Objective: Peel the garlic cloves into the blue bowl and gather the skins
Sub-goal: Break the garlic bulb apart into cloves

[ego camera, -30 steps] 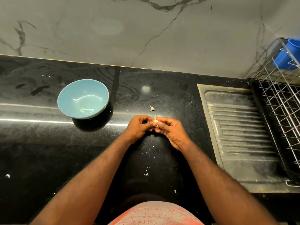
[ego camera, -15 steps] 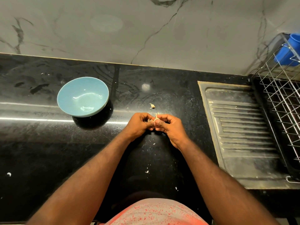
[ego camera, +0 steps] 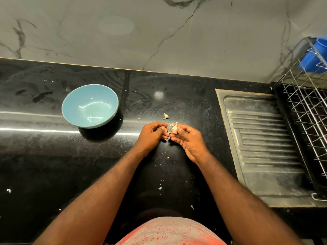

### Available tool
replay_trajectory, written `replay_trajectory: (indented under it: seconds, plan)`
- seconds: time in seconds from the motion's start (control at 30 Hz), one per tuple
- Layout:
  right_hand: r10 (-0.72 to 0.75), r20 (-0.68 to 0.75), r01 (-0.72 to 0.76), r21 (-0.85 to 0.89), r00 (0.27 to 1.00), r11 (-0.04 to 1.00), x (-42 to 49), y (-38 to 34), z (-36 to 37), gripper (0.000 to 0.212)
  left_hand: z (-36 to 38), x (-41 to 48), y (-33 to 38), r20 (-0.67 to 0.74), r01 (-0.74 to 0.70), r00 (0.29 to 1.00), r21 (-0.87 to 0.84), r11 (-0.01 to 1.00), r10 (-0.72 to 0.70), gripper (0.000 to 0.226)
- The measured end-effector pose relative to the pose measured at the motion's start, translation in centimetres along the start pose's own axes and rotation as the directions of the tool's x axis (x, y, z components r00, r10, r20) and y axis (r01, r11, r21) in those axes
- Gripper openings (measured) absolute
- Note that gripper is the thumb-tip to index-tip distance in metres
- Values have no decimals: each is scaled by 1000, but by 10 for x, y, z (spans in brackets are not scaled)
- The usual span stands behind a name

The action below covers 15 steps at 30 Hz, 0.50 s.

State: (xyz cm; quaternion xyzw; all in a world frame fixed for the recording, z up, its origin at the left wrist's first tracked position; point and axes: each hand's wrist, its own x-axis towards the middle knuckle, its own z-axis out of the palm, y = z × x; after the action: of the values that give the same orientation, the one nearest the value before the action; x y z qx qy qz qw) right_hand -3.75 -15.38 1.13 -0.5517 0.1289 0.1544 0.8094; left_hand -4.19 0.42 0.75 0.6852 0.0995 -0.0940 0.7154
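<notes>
Counted one blue bowl [ego camera: 90, 106] on the black tabletop [ego camera: 53, 165], left of the hands and well apart from them; one garlic clove [ego camera: 174, 128]; one larger loose skin [ego camera: 166, 116] lying just beyond the hands; several tiny pale flakes scattered nearer the body. Could not tell whether the curled left hand [ego camera: 153, 134] pinched a scrap of skin at its fingertips. Found the blue cup [ego camera: 313, 57] in the wire rack [ego camera: 309, 106] cut off at the right edge. Gripped the clove between thumb and fingers of the right hand [ego camera: 187, 140], palm turned up, fingertips of both hands nearly meeting.
</notes>
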Motion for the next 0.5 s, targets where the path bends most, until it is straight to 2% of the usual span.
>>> replay_trajectory:
  seconds: [0.07,0.13,0.2,0.3,0.5]
  plan:
    - [16,-5,-15,49,1000,999,0,-2,-2,15,2,1,5,-21,71,997,-160,985,-76,21]
    - [31,2,-31,80,1000,996,0,-4,-4,16,3,3,11,-6,178,982,-333,926,-191,24]
    - [38,12,-39,73,999,997,-1,-5,-4,18,1,4,17,22,243,966,-415,876,-257,28]
    - [24,24,-24,26,999,999,0,-3,-3,22,-2,6,25,41,278,957,-407,870,-287,31]
    - [7,13,-6,-94,1000,996,2,0,-2,27,2,7,40,98,294,956,-285,912,-277,33]
